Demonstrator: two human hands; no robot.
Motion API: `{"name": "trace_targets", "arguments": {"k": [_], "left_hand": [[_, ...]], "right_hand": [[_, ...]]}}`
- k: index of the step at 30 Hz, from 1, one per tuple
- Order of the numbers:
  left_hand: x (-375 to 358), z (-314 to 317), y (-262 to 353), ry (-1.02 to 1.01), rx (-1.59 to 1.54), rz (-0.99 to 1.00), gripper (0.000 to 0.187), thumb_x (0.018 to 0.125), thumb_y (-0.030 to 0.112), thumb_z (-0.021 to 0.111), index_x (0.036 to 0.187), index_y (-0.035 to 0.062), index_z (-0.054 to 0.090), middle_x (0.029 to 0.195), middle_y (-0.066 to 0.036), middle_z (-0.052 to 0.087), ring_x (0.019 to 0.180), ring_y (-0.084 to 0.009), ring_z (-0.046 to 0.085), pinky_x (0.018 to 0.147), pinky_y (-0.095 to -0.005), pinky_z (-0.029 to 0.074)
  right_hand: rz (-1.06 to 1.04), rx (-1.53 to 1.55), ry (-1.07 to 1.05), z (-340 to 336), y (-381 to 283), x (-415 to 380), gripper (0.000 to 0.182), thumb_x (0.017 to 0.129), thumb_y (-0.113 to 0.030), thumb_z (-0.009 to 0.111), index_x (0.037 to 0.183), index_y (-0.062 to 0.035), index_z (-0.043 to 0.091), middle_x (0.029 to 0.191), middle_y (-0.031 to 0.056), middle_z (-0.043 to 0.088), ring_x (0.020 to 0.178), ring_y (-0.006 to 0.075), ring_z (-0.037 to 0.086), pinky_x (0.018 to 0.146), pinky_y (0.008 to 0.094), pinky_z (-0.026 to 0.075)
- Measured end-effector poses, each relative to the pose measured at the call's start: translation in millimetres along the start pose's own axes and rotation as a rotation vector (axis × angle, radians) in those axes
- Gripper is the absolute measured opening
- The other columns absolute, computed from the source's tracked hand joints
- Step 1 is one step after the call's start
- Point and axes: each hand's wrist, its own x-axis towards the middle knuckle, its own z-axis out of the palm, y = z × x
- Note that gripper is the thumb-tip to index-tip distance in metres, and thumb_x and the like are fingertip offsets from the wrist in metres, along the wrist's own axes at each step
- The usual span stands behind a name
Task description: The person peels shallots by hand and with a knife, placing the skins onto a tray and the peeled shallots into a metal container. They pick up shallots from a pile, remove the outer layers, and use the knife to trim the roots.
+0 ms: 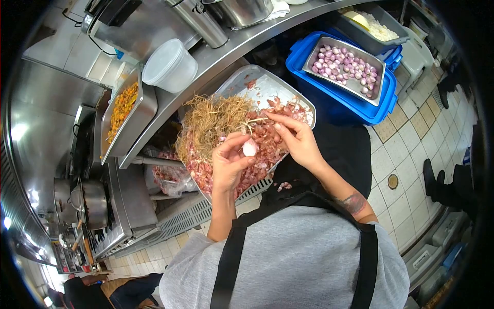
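Observation:
A partly peeled shallot [250,148], pale and shiny, is held in the fingers of my left hand [230,160]. My right hand [295,138] pinches a thin, pale dry stalk [259,120] just above the shallot. Both hands are over a large tray [307,109] on my lap side. Reddish papery skins [265,164] cover much of that tray, and a heap of straw-like dry stalks [213,119] lies on its left part.
Peeled shallots [342,64] fill part of a metal pan [380,88] on a blue bin [382,112]. Behind it stands a grey tub [401,39] with white pieces. The steel counter [206,64] holds a clear plastic tub [170,65]. Other people stand at the right edge and lower left.

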Motion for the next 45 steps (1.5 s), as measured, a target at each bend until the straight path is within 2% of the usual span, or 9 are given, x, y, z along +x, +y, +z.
{"name": "trace_targets", "arguments": {"k": [9,12,15,18,25,32,38,42,45], "left_hand": [[1,5,7,0.058,0.053,-0.011,0.042,0.063,-0.015,0.068,0.102,-0.0029,0.061,0.112,-0.009,0.049,0.099,-0.0178,0.055,0.081,-0.0272,0.051],[0,2,9,0.045,0.073,-0.040,0.040,0.063,-0.014,0.069,0.100,-0.0032,0.062,0.111,-0.009,0.050,0.098,-0.0178,0.056,0.082,-0.0275,0.051],[-1,0,12,0.035,0.083,-0.088,0.038,0.063,-0.013,0.070,0.099,-0.0036,0.062,0.109,-0.009,0.052,0.097,-0.0179,0.056,0.083,-0.0284,0.050],[-2,-2,13,0.024,0.090,-0.115,0.037,0.063,-0.012,0.070,0.098,-0.0038,0.062,0.107,-0.009,0.053,0.097,-0.0180,0.056,0.084,-0.0289,0.050],[0,1,9,0.001,0.065,-0.093,0.043,0.064,-0.013,0.069,0.105,-0.0041,0.059,0.110,-0.010,0.053,0.098,-0.0183,0.056,0.087,-0.0289,0.048],[3,1,4,0.026,0.007,-0.092,0.047,0.068,-0.011,0.067,0.113,-0.0043,0.054,0.105,-0.009,0.056,0.097,-0.0180,0.057,0.085,-0.0281,0.048],[5,1,-9,0.128,-0.270,-0.034,0.041,0.070,-0.008,0.068,0.107,-0.0002,0.054,0.096,-0.010,0.060,0.085,-0.0173,0.061,0.079,-0.0278,0.050],[6,6,-10,0.155,-0.242,0.040,0.035,0.069,-0.010,0.067,0.099,0.0014,0.054,0.096,-0.009,0.059,0.085,-0.0167,0.060,0.077,-0.0268,0.051],[5,6,-10,0.174,-0.219,0.049,0.035,0.068,-0.013,0.066,0.098,0.0009,0.053,0.098,-0.009,0.058,0.086,-0.0170,0.060,0.077,-0.0271,0.051]], "right_hand": [[-0.105,-0.139,-0.303,7,-31,-15,0.032,0.084,-0.008,0.055,0.117,-0.0051,0.057,0.102,0.0125,0.065,0.081,0.0109,0.061,0.073,0.0260,0.047],[0.005,-0.180,-0.370,3,-34,-13,0.030,0.084,-0.008,0.055,0.114,-0.0048,0.058,0.100,0.0131,0.065,0.084,0.0120,0.062,0.075,0.0262,0.047],[-0.253,-0.217,-0.336,2,-21,-11,0.028,0.085,-0.008,0.055,0.112,-0.0037,0.059,0.099,0.0142,0.065,0.083,0.0131,0.063,0.075,0.0270,0.047],[-0.248,-0.204,-0.357,1,-15,-9,0.028,0.085,-0.009,0.055,0.111,-0.0027,0.060,0.093,0.0115,0.067,0.075,0.0110,0.062,0.070,0.0267,0.048],[0.369,0.354,-0.436,-6,-16,-6,0.030,0.092,-0.011,0.046,0.121,-0.0103,0.055,0.063,-0.0016,0.051,0.048,0.0007,0.037,0.042,0.0154,0.029],[-0.042,-0.110,-0.025,4,-7,-4,0.031,0.090,-0.010,0.049,0.120,-0.0047,0.054,0.075,0.0006,0.059,0.065,0.0056,0.052,0.060,0.0217,0.044],[-0.057,-0.083,-0.180,13,-15,-16,0.035,0.087,-0.009,0.052,0.122,-0.0058,0.053,0.070,0.0051,0.059,0.062,0.0065,0.054,0.058,0.0232,0.045],[-0.082,-0.139,-0.264,17,-27,-20,0.039,0.086,-0.004,0.051,0.125,-0.0053,0.050,0.086,0.0049,0.064,0.066,0.0051,0.053,0.064,0.0218,0.046],[-0.231,-0.161,-0.200,21,-23,-19,0.039,0.084,-0.005,0.054,0.123,-0.0052,0.051,0.091,0.0111,0.066,0.067,0.0117,0.061,0.064,0.0257,0.048]]}}
